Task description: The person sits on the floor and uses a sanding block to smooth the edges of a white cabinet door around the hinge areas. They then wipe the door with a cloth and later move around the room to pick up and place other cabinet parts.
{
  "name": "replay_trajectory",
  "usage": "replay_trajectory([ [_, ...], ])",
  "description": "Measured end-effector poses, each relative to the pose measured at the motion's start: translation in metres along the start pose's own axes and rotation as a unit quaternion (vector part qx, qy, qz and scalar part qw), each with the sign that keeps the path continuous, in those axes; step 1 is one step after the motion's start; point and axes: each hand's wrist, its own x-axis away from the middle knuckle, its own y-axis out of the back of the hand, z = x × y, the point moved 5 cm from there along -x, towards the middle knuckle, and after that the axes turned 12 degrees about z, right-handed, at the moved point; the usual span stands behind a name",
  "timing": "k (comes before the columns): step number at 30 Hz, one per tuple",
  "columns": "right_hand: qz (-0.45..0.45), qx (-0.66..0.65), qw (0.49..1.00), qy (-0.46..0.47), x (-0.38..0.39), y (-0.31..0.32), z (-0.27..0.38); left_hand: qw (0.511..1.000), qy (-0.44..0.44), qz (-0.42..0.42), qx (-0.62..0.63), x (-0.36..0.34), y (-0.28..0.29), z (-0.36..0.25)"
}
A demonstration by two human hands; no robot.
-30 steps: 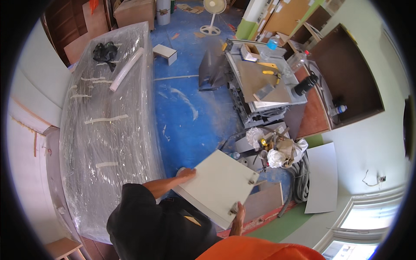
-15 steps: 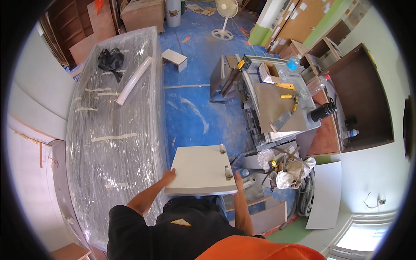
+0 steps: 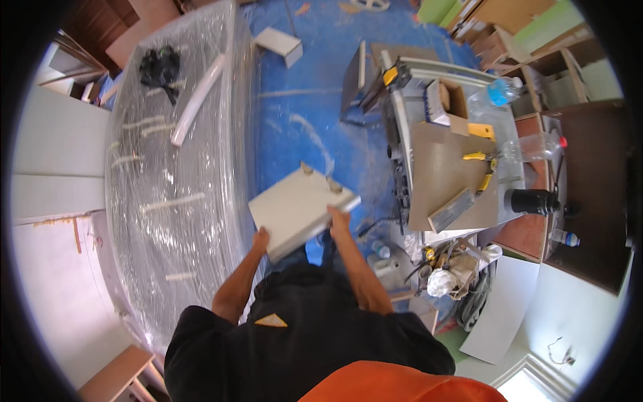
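Observation:
In front of my body I hold a white cabinet door, tilted and turned at an angle. Two metal hinges, one of them a cabinet hinge, are fixed near its far edge. My left hand grips the near left corner, fingers partly hidden beneath the door. Along the right edge, close to a hinge, my right hand is closed on the door with the thumb on top. Blue floor covering shows beneath and beyond it.
A long plastic-wrapped stack with a roll on it stands left. At right, a workbench bears pliers, bottles and a cardboard box. Cloths, hoses and tools clutter the floor by its near end. A white box-shaped piece lies ahead.
The door has swung anticlockwise, its right side moving up and away, hinges now along the far edge. My right hand has moved left and forward with it. The view has shifted slightly.

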Motion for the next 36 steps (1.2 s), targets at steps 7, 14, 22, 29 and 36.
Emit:
replay_trajectory([
  [7, 0.105, 0.191, 0.975, 0.033, -0.085, -0.117, 0.1, 0.994, -0.014, 0.062, 0.094, -0.022, -0.042, -0.073],
  [14, 0.105, 0.316, 0.942, 0.05, -0.197, -0.219, 0.167, 0.979, 0.022, 0.026, 0.201, -0.107, -0.076, -0.22],
  [22, 0.094, 0.376, 0.919, 0.069, -0.359, -0.314, 0.214, 0.917, 0.079, 0.299, 0.254, -0.185, -0.063, -0.351],
  [29, 0.095, 0.444, 0.88, 0.14, -0.498, -0.347, 0.272, 0.946, 0.002, 0.228, 0.232, -0.238, 0.039, -0.367],
  [36, 0.034, 0.604, 0.788, 0.114, -0.632, -0.353, 0.306, 0.945, 0.112, 0.031, 0.306, -0.209, 0.12, -0.324],
])
